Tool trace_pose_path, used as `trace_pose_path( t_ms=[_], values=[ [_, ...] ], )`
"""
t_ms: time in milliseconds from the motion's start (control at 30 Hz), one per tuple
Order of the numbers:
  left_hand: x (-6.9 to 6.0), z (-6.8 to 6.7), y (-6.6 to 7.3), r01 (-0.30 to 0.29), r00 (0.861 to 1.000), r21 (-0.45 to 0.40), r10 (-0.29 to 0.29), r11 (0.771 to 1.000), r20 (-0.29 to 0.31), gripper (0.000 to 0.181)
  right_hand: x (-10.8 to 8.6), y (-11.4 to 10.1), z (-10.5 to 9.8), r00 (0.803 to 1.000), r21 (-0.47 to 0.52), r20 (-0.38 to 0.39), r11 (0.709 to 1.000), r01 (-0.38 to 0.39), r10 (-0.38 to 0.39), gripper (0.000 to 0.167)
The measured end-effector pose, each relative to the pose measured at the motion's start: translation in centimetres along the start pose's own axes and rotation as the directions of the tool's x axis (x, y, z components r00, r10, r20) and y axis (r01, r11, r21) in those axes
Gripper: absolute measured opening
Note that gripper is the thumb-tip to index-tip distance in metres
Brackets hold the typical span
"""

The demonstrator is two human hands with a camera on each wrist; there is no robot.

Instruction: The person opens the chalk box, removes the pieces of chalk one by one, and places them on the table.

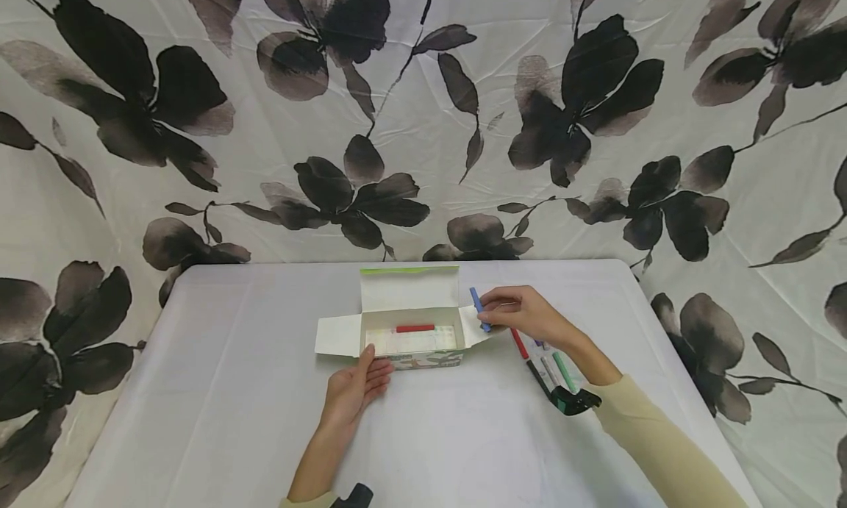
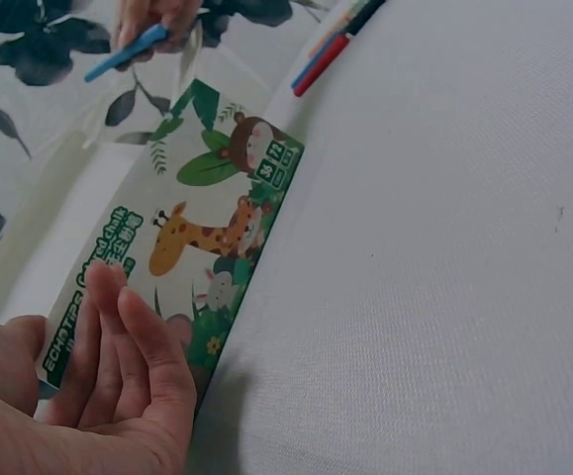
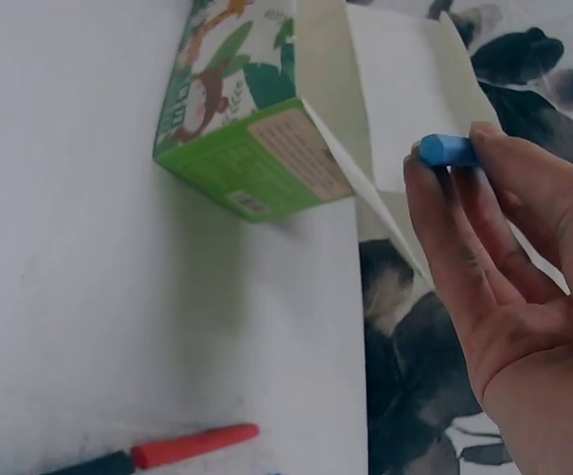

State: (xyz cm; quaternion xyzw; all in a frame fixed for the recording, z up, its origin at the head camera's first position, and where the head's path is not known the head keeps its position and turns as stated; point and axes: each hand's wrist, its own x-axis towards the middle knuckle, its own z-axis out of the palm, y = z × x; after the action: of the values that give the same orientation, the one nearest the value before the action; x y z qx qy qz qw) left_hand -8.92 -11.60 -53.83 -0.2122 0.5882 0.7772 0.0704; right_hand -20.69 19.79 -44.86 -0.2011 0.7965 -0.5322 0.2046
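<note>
An open cardboard box (image 1: 410,362) with jungle animals printed on its front stands on the table; the lettering appears to read coloured chalk. My left hand (image 1: 355,392) holds its front wall near the left corner, thumb at the upper edge and fingers along the outside. Between thumb and fingertips, my right hand (image 1: 524,313) pinches a blue chalk stick (image 3: 446,150) beside the box's right flap (image 1: 471,327). Inside the box a red chalk stick (image 1: 415,328) lies across a pale, patterned surface.
Several sticks lie at the right below my right forearm, among them a red one (image 1: 519,343), a white one (image 1: 551,370) and a green one (image 1: 565,371). The box's lid (image 1: 410,289) stands raised at the back. A floral cloth (image 1: 463,126) hangs behind the white table (image 1: 251,390).
</note>
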Motion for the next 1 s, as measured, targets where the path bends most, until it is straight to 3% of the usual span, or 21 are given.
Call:
trace_pose_path(
  t_ms=[600,767,1000],
  values=[
    [-0.1,-0.1,0.0,0.004,1.000,-0.012,-0.004,1.000,-0.003,0.065,-4.5,4.1,-3.5,0.986,-0.004,-0.146,0.997,-0.076,0.075,0.044],
    [-0.1,-0.1,0.0,0.003,1.000,-0.004,-0.003,1.000,-0.003,0.065,-5.8,5.8,-4.1,0.979,-0.022,-0.169,0.993,-0.114,0.109,0.047],
    [-0.2,-0.1,0.0,0.011,1.000,-0.001,-0.011,1.000,0.007,0.066,-7.5,7.6,-4.7,0.973,0.025,-0.188,0.991,-0.132,0.135,0.051]
  ],
)
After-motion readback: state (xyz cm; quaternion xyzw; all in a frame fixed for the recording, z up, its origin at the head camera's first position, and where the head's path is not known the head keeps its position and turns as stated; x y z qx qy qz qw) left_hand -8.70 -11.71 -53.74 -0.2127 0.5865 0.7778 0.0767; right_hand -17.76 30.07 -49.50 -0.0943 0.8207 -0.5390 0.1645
